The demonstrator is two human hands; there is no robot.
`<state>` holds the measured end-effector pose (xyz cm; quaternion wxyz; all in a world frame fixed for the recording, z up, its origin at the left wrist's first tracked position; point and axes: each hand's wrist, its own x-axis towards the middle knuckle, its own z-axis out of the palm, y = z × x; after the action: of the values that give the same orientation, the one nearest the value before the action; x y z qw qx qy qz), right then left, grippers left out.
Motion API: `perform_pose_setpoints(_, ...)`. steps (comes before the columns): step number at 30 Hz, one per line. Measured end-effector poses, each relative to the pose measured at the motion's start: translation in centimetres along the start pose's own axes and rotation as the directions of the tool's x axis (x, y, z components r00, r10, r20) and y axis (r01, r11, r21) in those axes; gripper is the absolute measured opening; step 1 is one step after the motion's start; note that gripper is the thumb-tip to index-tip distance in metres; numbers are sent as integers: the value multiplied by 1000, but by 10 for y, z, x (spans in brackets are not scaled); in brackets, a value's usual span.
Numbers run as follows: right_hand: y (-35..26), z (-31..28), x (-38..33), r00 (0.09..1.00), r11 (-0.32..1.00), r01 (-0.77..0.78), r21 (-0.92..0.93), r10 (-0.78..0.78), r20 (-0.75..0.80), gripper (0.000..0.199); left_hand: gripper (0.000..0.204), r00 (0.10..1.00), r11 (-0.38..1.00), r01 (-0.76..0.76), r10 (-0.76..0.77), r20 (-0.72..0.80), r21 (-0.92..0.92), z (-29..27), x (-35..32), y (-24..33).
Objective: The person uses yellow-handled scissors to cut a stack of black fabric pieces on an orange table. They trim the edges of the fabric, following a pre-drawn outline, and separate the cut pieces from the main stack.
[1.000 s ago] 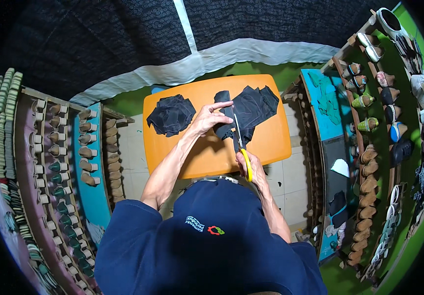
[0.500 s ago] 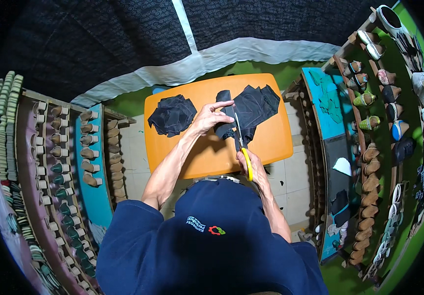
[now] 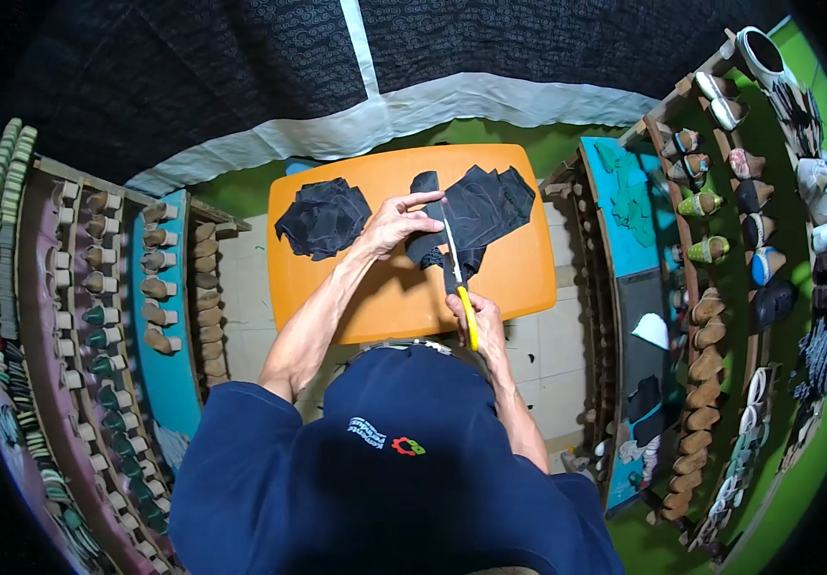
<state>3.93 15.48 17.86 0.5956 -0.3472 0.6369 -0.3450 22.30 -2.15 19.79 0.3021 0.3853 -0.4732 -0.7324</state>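
Observation:
My left hand [image 3: 399,222] is over the middle of the orange table [image 3: 385,316], its thumb and fingers closed on the edge of a black cloth piece [image 3: 425,182]. From the right, my right hand [image 3: 482,331] grips a pair of scissors [image 3: 467,311] by the yellow handles. The blades point away from me and lie along the black cloth, close to my left fingertips. Whether they are parted is too fine to tell. Under and beyond the blades spreads a stack of dark cloth pieces [image 3: 490,203]. Another black cloth pile [image 3: 323,220] lies on the left of the table.
Shelves of wooden shoe lasts [image 3: 157,287] stand on the left. To the right, a blue panel [image 3: 615,230] carries green scraps, beside racks of shoes [image 3: 709,249]. A dark patterned curtain [image 3: 222,77] with a white lower band hangs behind the table.
The whole view has shifted slightly, so the table and hands appear farther left. Both hands keep nearly the same place on the cloth, with the scissors still in my right hand.

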Motion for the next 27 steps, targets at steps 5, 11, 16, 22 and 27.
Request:
perform_pose_setpoints(5, 19, -1, 12, 996, 997, 73, -21, -72, 46, 39, 60, 1000, 999, -2, 3, 23, -50, 0, 3, -13)
perform_pose_setpoints(11, 15, -5, 20, 998, 993, 66, -102, -64, 26, 47, 64, 999, 999, -5, 7, 46, -45, 7, 1, -25)
perform_pose_setpoints(16, -5, -3, 9, 999, 997, 41, -59, -40, 19, 51, 64, 1000, 996, 3, -2, 19, -88, 9, -1, -25)
perform_pose_setpoints(22, 2, -4, 9, 999, 999, 39, -21, -40, -14, 53, 60, 1000, 989, -10, 12, 15, -148, 8, 1, -27)
perform_pose_setpoints(27, 2, -3, 9, 998, 998, 69, 7, -69, 12, 52, 56, 996, 929, -64, 36, -83, -363, 11, 3, -36)
